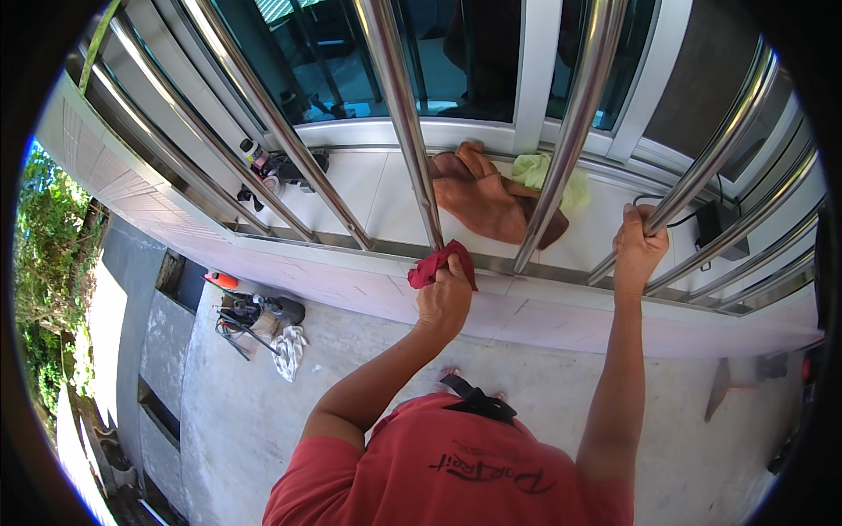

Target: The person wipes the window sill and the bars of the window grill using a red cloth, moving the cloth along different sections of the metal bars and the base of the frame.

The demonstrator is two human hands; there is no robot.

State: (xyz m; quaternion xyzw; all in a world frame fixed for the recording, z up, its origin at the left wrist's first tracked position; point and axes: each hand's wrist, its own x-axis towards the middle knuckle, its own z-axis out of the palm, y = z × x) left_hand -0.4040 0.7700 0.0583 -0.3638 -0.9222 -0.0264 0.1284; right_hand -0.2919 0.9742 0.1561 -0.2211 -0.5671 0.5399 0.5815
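Note:
My left hand (pixel 445 297) grips a red cloth (pixel 439 264), bunched against the foot of a polished metal bar (pixel 402 98). That bar rises from a flat metal bottom rail (pixel 487 263) along the window ledge. To the right, my right hand (pixel 638 250) is wrapped around another shiny bar (pixel 707 144) of the same grille. Behind the bars a crumpled brown cloth (pixel 487 197) lies on the white tiled sill (pixel 378 191), with a pale green cloth (pixel 579 187) partly behind it.
On the sill's left sit a small bottle (pixel 252 150) and dark gear (pixel 289 171); a black box (pixel 720 227) with a cable stands right. Below, tools (pixel 256 312), an orange item (pixel 222 281) and a white rag (pixel 288 352) lie on the concrete floor (pixel 263 434). Drain openings (pixel 158 411) run left.

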